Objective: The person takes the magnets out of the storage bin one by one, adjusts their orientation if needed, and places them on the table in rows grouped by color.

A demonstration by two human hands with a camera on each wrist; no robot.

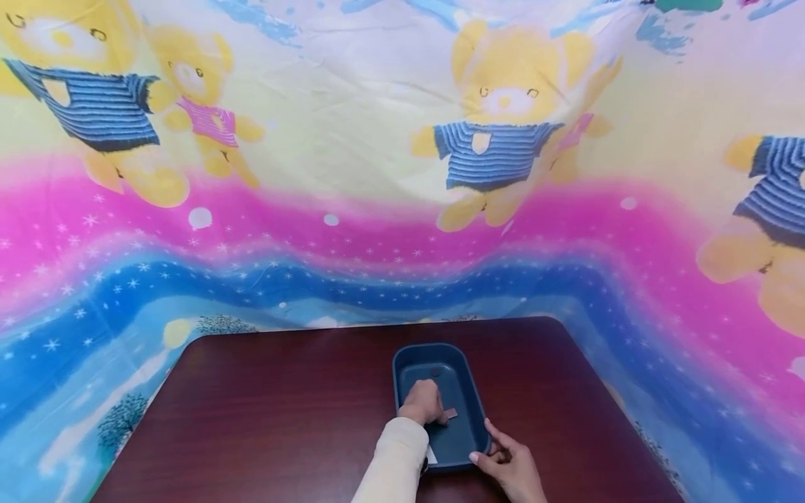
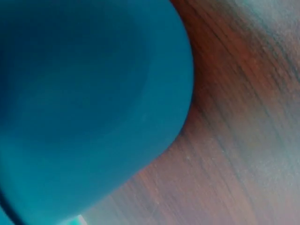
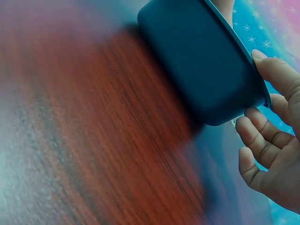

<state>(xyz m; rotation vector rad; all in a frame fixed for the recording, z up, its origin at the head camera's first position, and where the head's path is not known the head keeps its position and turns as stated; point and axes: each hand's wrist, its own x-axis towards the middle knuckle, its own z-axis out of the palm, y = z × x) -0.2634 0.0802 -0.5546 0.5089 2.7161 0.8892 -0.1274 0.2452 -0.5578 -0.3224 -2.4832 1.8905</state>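
A dark blue tray [image 1: 474, 412] with rounded corners and raised walls rests on the table. Inside it, my left hand [image 1: 423, 401] is curled over the tray floor, gripping a small pinkish-brown flat piece [image 1: 450, 413] that sticks out on the right of the fingers; its kind I cannot tell. My right hand [image 1: 512, 464] holds the tray's near right corner. In the right wrist view, the right thumb [image 3: 272, 70] lies over the rim while the fingers curl below the outer wall. Only the tray's outer side [image 2: 93, 117] and the table show in the left wrist view.
The dark red-brown wooden table [image 1: 283, 412] extends to both sides of the tray. Behind and beside it hangs a cloth [image 1: 352, 154] printed with bears. A small dark spot [image 1: 437, 373] lies toward the tray's far end, and a white patch [image 1: 431, 455] shows beside the left wrist.
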